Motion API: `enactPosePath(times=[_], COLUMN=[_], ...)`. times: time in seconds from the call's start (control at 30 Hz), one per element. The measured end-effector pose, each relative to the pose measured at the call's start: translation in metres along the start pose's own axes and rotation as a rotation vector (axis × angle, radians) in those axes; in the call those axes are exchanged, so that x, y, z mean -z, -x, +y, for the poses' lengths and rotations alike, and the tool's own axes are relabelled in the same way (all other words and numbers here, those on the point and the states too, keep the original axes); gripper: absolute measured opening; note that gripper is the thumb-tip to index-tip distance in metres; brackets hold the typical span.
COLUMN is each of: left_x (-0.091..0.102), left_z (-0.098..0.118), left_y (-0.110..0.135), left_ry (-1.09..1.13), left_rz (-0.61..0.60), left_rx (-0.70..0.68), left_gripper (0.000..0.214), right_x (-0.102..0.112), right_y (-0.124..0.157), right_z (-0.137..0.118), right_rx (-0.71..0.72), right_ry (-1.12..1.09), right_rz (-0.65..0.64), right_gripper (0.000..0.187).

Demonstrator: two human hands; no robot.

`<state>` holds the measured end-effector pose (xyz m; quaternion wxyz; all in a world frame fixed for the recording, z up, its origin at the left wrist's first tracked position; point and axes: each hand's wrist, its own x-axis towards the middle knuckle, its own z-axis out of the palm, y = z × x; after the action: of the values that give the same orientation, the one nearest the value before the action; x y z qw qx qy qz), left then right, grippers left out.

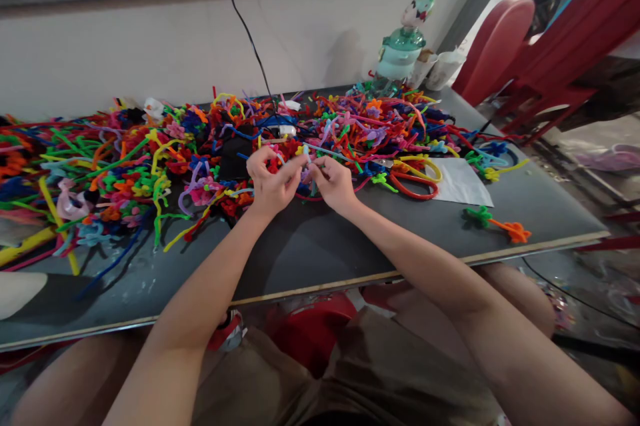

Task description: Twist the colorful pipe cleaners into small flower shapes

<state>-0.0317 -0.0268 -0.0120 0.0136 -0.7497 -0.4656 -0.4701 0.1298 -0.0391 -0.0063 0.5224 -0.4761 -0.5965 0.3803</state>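
Note:
My left hand [275, 179] and my right hand [331, 181] meet over the front edge of a heap of bright pipe cleaners. Between their fingertips is a light blue pipe cleaner [306, 150], pinched from both sides; its exact shape is partly hidden by the fingers. Long loose stems and twisted flower shapes [350, 125] crowd the heap just behind the hands. To the right of my right hand lie scissors [415, 179] with one yellow and one red handle loop.
A white sheet [463, 181] lies by the scissors. An orange and green pipe-cleaner piece [500, 223] rests near the table's [400, 249] front edge. A green-lidded bottle [400, 53] and paper cups [443, 69] stand at the back. Red chairs [570, 53] are on the right.

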Motion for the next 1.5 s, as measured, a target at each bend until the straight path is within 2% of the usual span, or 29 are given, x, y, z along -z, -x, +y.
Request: enactPosePath(times=[0.13, 0.27, 0.37, 0.53, 0.77, 0.9, 1.0, 1.1, 1.2, 1.27, 1.33, 1.4, 1.5], left_x=[0.005, 0.006, 0.005, -0.002, -0.001, 0.0, 0.001, 0.001, 0.003, 0.002, 0.0, -0.004, -0.011], left_z=[0.0, 0.003, 0.005, 0.003, 0.001, 0.003, 0.006, 0.009, 0.011, 0.013, 0.012, 0.01, 0.006], left_y=[0.002, -0.001, -0.002, -0.003, -0.005, -0.005, -0.006, -0.006, -0.006, -0.006, -0.006, -0.007, -0.007], left_ry=[-0.085, -0.116, -0.127, -0.095, -0.11, -0.066, -0.035, -0.019, 0.035, 0.081, 0.19, 0.384, 0.649], left_rz=[-0.177, -0.28, -0.326, -0.294, -0.314, -0.364, -0.344, -0.29, -0.297, -0.272, -0.181, -0.098, -0.074], left_rx=[-0.247, -0.352, -0.406, -0.402, -0.383, -0.397, -0.378, -0.344, -0.273, -0.143, 0.043, 0.227, 0.457], left_gripper=[0.015, 0.014, 0.014, 0.015, 0.018, 0.02, 0.021, 0.023, 0.025, 0.03, 0.035, 0.037, 0.04], right_x=[0.0, 0.001, 0.002, 0.004, 0.003, 0.004, 0.006, 0.006, 0.007, 0.008, 0.009, 0.01, 0.007], right_y=[-0.003, -0.004, -0.006, -0.007, -0.008, -0.009, -0.01, -0.01, -0.01, -0.01, -0.009, -0.008, -0.005], right_z=[0.005, 0.008, 0.008, 0.008, 0.007, 0.007, 0.007, 0.007, 0.004, 0.001, 0.0, 0.0, 0.002], right_rx=[-0.03, -0.092, -0.076, -0.057, -0.089, -0.026, -0.019, -0.01, 0.033, 0.06, 0.061, 0.054, 0.064], right_ry=[-0.051, -0.143, -0.157, -0.121, -0.096, -0.013, 0.006, -0.012, -0.092, -0.145, -0.153, -0.128, -0.044], right_rz=[0.049, 0.047, 0.055, 0.106, 0.079, 0.118, 0.115, 0.093, 0.071, 0.07, 0.073, 0.057, 0.018], right_gripper=[0.026, 0.029, 0.028, 0.025, 0.026, 0.024, 0.022, 0.024, 0.024, 0.022, 0.019, 0.018, 0.014])
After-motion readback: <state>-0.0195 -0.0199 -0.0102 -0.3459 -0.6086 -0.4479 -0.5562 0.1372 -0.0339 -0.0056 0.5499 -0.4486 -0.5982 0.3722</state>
